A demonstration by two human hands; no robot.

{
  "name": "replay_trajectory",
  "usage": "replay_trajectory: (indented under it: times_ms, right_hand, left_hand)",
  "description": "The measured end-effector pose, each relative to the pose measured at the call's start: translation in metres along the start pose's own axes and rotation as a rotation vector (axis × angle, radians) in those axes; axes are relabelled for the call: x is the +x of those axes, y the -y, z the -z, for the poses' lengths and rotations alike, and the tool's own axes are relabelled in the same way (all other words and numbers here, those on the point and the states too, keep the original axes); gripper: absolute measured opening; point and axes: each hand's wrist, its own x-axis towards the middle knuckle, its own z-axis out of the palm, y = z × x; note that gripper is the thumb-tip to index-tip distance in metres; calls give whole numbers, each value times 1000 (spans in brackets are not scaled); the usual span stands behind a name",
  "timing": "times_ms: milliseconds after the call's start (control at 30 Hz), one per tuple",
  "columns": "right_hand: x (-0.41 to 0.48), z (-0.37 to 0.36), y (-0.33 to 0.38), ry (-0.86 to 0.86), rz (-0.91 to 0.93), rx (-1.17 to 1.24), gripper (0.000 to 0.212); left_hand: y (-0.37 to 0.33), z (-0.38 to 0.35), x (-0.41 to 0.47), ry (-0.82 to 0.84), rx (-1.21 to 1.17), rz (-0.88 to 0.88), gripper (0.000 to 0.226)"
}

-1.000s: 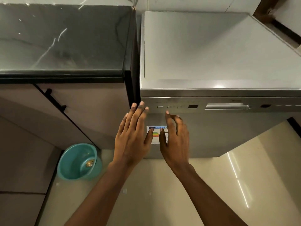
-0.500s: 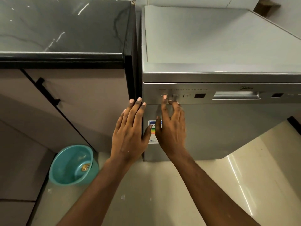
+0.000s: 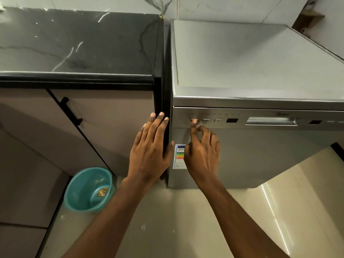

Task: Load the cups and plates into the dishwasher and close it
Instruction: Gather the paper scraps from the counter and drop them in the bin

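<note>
The silver dishwasher [image 3: 260, 157] stands at the right with its door shut. A row of small buttons [image 3: 205, 120] and a recessed handle [image 3: 271, 121] run along its control strip. My right hand [image 3: 202, 153] has its index finger stretched onto the leftmost button, the other fingers curled in. My left hand [image 3: 150, 148] lies flat and open against the dark gap between the cabinet and the dishwasher's left edge. No cups or plates are in view.
A black marble counter [image 3: 78, 45] over beige cabinet doors with a black handle [image 3: 71, 113] is at the left. A teal plastic basin [image 3: 87, 190] sits on the beige floor below it. An energy label [image 3: 179, 156] is stuck on the dishwasher door.
My right hand rose from the energy label to the control strip, and its index finger now touches the leftmost button. My left hand stayed flat beside the dishwasher's edge.
</note>
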Motion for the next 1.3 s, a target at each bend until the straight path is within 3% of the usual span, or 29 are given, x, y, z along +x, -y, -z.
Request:
replay_trajectory:
  times_ms: [233,400,667,900,1300]
  right_hand:
    - [19,54,13,-60,104,112,53]
    - [48,109,38,-13,198,196,44]
    - [99,190,80,-29,269,401,43]
    - [138,250,133,3,400,447,47]
    - [185,280,266,46,559,484,57]
  left_hand:
    - [-4,51,5,12,32,39,61]
    - [-11,109,29,-11,58,46,59]
    - [-24,213,68,-132,80,131,60]
    - [-20,289,78,-136,147,183,62]
    - [92,399,118,-186,307,265,68]
